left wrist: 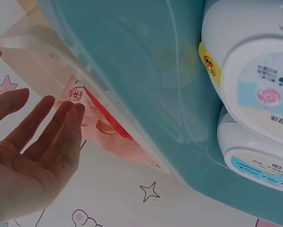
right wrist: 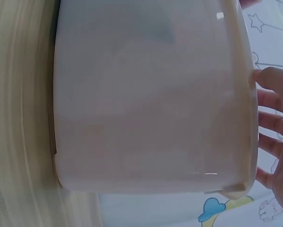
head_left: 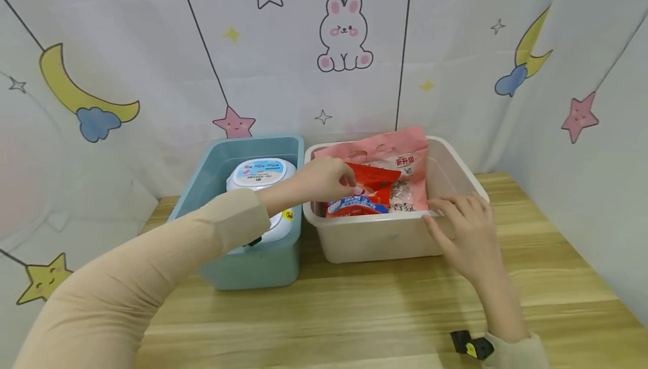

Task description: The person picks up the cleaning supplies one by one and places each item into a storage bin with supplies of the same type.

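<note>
My left hand (head_left: 324,180) is over a white bin (head_left: 374,239), close above a red snack-like bag (head_left: 372,180) with a blue band. In the left wrist view its fingers (left wrist: 61,137) are loosely bent and hold nothing. Behind the red bag leans a larger pink printed bag (head_left: 412,161), its top above the bin's rim. My right hand (head_left: 468,234) holds the bin's front rim near the right corner. From the right wrist view, the thumb (right wrist: 269,78) meets the rim's outer side and the other fingers reach over to the inside.
Left of the white bin stands a teal bin (head_left: 253,270), close beside it. It contains white lidded tubs (left wrist: 255,90) of laundry beads, partly covered by my left arm in the head view. Both bins rest on a wood-grain table (head_left: 354,313) before a printed curtain (head_left: 304,76).
</note>
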`<state>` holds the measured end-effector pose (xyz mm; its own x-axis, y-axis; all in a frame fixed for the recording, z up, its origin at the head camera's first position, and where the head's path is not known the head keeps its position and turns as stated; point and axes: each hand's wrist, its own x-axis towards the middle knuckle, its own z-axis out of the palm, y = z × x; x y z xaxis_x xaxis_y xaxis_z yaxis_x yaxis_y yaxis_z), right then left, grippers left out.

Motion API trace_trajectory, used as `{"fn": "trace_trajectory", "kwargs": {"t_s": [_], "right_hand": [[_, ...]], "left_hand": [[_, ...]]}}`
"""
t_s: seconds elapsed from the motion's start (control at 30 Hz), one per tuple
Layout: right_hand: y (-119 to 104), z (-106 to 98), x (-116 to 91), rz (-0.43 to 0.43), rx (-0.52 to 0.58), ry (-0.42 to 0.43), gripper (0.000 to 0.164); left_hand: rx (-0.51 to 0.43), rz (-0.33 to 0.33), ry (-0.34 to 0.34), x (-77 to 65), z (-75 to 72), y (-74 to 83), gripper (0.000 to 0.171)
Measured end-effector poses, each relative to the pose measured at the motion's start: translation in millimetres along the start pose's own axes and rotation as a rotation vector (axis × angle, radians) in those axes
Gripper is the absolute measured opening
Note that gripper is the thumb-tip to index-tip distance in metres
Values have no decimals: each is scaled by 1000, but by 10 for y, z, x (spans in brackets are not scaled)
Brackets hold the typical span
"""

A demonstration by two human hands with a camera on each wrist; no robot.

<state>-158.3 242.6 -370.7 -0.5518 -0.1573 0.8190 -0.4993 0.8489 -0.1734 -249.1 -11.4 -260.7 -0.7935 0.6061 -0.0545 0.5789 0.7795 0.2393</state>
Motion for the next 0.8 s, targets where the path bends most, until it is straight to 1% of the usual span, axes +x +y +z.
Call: {"fn": "trace_trajectory", "kwargs": {"t_s": [0.13,0.3,0.37,0.53,0.67,0.73,0.8], "right_hand": [[-32,-15,46,26,-27,6,24],[-96,-43,126,122,-73,24,22],[-115,-56,161,148,-82,24,22],[-155,-82,234,152,-94,-16,22],[-188,-93,273,145,-109,-60,23],[-202,-98,286,140,-116,-75,23],[-216,-103,298,139,-122,-88,24]], "left_hand": [[-36,3,-4,-45,-40,-12,25],[-70,14,-13,-123,-47,-52,21],[-80,24,-11,-154,-53,-67,20],[-86,40,-1,-252,-95,-87,23],[-75,17,5,-332,-124,-98,25],[-85,0,4,-376,-129,-104,27],[-84,-2,10,-434,-135,-107,30]]}}
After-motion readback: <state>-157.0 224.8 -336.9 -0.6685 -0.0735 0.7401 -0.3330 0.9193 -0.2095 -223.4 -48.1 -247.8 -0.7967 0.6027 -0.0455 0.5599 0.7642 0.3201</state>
